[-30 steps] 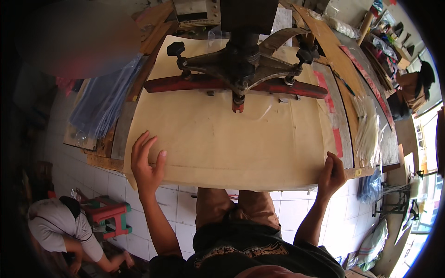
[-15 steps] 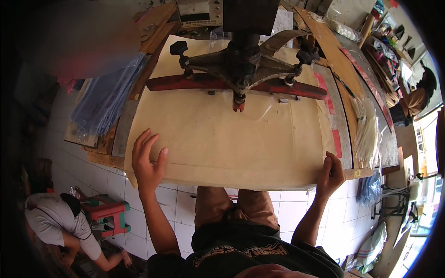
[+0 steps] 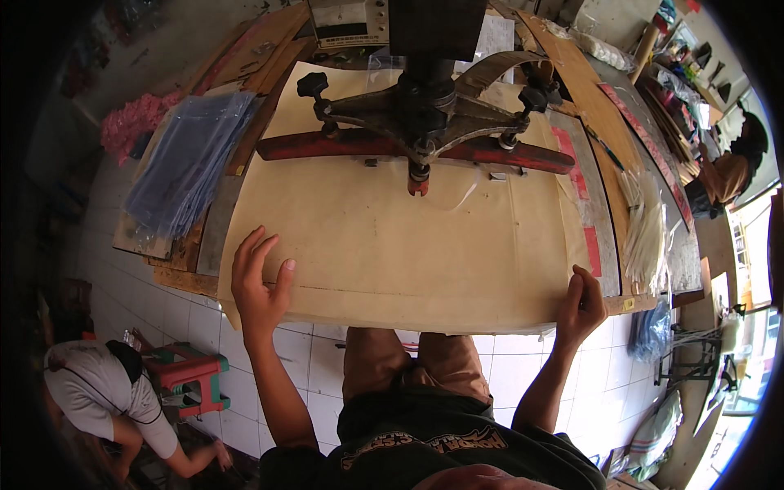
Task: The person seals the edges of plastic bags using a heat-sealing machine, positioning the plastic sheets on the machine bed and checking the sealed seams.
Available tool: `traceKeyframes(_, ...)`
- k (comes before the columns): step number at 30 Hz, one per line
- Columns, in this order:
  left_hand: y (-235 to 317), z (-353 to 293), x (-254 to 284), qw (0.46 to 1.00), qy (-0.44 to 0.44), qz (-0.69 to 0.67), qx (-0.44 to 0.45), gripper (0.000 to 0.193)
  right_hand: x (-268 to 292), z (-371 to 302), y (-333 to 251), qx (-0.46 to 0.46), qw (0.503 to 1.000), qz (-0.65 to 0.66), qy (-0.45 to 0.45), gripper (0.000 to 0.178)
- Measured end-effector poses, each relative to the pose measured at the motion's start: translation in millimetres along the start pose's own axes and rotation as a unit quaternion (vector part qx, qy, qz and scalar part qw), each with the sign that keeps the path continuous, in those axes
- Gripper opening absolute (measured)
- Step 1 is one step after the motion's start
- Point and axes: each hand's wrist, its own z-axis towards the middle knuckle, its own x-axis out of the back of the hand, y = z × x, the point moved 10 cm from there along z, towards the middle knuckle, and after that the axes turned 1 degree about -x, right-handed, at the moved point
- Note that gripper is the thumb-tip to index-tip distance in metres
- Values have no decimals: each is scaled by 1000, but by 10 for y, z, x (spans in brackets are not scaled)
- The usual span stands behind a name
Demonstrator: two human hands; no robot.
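Observation:
A wide tan sheet [image 3: 384,245] covers the bed of a press and hangs slightly over its near edge. Fingers spread, my left hand [image 3: 261,282] rests on the sheet's near left corner and holds nothing. At the near right corner is my right hand [image 3: 582,306], its fingers curled together; whatever lies within them is hidden. Above the sheet's far half hangs the press head [image 3: 429,122], a dark metal bracket with black knobs. It carries a long red-edged bar [image 3: 343,144]. Small dark metal pieces and a clear strip lie beneath the bar.
Clear bluish plastic sleeves [image 3: 184,167] are stacked at left, with a pink bundle [image 3: 135,122] behind. Whitish strips [image 3: 645,237] lie on the right side. A person [image 3: 122,392] bends beside a red and green stool [image 3: 192,380] at lower left; another person [image 3: 727,167] is far right.
My hands and the tan sheet keep their places. A blurred patch at upper left has gone, so the pink bundle shows fully. The person at far right has shifted slightly.

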Motion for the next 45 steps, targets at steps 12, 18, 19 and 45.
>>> traceKeyframes(12,19,6,11,1000,7,-12,11,40,10,5,-4,-2,1000,-6,0,14)
traceKeyframes(18,18,-3,10,1000,8,-10,8,40,-1,2,-6,0,1000,2,5,14)
traceKeyframes(19,22,-4,9,1000,8,-11,8,39,2,2,-4,0,1000,1,6,14)
traceKeyframes(45,50,-10,17,1000,7,-1,6,40,14,-9,6,10,1000,-3,15,13)
